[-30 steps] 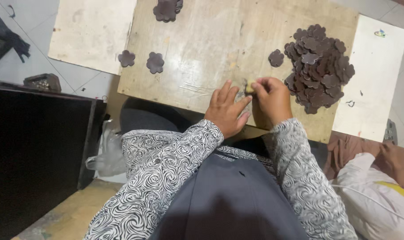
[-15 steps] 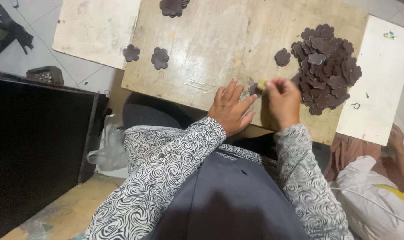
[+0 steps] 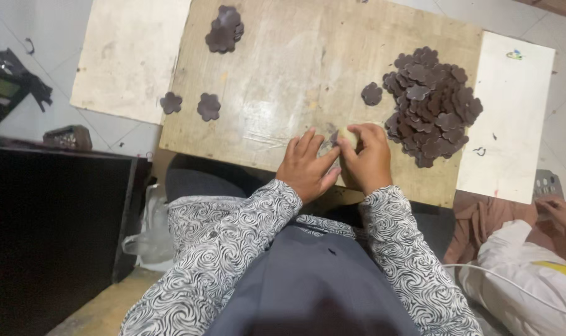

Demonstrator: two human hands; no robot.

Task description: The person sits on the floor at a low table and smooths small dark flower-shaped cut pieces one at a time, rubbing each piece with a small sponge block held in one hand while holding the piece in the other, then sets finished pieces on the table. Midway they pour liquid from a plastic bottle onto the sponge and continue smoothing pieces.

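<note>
1. Left hand (image 3: 306, 165), right hand (image 3: 367, 158): meeting at the near edge of the wooden worktop (image 3: 283, 74), fingertips pinching one small dark piece (image 3: 334, 137). Since a second ago both have shifted slightly left; the grasp is unchanged, so work on this piece continues.
2. The piece is mostly hidden; its long axis and heading cannot be told.
3. Heap of dark flower-shaped pieces (image 3: 432, 106): just right of the hands.
4. Two single flowers (image 3: 191, 104): far left.
5. Small stack (image 3: 224, 28): far edge.

Small piece (image 3: 334, 138) between both hands' fingers (image 3: 320, 155) mostly hidden, its kind unclear.
</note>
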